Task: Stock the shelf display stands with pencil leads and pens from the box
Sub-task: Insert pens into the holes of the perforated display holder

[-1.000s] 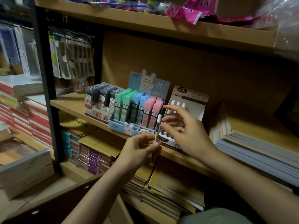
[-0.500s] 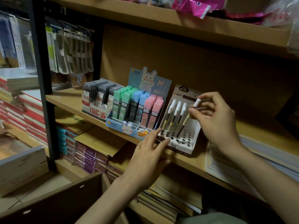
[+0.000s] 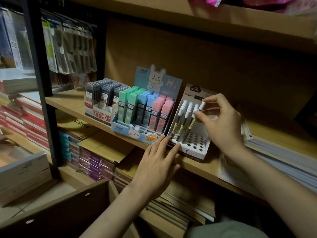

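Right hand (image 3: 221, 121), now at the white stand (image 3: 197, 148), pinches a pen (image 3: 193, 122) into a hole; left hand (image 3: 157, 162), emptied, steadies the stand with flat fingers.

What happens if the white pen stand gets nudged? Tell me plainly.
The white pen stand looks like thin card, so it is probably light and would slide easily; the left hand braces its front. Its pens crowd the left side and lean back, so it may tip. The right hand pinches one pen.
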A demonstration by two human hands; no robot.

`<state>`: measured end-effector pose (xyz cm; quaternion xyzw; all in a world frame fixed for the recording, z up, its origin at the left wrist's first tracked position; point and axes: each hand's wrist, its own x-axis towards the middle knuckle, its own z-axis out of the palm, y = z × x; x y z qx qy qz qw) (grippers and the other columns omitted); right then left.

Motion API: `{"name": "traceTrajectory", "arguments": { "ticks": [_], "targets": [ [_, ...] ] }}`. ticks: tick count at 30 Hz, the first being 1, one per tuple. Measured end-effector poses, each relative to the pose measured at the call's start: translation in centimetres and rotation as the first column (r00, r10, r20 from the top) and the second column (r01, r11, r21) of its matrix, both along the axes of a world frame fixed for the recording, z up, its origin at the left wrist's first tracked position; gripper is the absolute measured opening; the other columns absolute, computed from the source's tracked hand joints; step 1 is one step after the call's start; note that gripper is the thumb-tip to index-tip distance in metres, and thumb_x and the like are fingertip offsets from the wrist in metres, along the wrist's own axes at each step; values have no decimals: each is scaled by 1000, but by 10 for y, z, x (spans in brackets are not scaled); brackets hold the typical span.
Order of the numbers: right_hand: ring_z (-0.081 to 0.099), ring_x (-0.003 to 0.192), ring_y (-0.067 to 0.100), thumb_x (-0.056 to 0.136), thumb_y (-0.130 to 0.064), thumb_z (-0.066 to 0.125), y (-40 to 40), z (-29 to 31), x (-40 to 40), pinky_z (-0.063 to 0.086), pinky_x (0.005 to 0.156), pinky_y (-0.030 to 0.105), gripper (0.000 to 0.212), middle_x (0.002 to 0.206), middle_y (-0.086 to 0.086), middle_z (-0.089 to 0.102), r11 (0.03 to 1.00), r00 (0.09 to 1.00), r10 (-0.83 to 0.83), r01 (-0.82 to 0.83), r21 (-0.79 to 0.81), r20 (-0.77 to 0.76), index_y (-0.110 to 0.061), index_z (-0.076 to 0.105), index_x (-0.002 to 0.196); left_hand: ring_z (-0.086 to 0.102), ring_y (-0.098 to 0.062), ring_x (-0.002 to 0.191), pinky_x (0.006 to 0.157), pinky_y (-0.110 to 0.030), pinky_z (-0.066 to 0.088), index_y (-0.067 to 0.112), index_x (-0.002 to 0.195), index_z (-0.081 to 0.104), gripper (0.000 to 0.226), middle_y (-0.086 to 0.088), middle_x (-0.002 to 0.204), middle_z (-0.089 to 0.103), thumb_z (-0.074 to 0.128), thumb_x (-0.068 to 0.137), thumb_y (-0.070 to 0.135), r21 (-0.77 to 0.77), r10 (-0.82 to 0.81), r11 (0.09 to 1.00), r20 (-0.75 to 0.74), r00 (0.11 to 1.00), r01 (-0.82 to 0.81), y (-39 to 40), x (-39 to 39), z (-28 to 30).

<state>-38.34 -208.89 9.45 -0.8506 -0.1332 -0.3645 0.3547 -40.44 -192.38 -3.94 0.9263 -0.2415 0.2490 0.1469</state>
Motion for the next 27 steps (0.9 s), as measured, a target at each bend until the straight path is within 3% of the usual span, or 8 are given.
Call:
{"name": "traceTrajectory", "arguments": {
  "ticks": [6,14,27],
  "targets": [
    [62,86,-5,79,-17,78,5,-6,-1,44,70,1,28,93,-14,63,991,999,33,-33,-130,-6,-23,59,98,-5,-24,149,114,-36,1,29,153,9,63,-7,162,4,33,99,51,-12,-4,1000,6,1000,4,0,0,-1],
    [62,86,-1,81,-20,76,1,-14,-2,45,67,3,24,92,-8,64,991,1000,0,-3,-135,-23,-19,58,95,-4,-23,149,115,-35,2,30,154,10,65,-6,162,7,37,98,51,1,-9,1000,20,1000,9,1,2,-3],
    [62,85,11,81,-18,78,6,-3,-5,57,75,33,26,91,-3,63,984,999,-12,2,-179,-53,-19,54,92,-14,-21,148,122,-43,2,31,154,-1,69,-4,163,-3,34,98,53,62,33,998,-42,999,-30,-1,-3,0]
  ]
}}
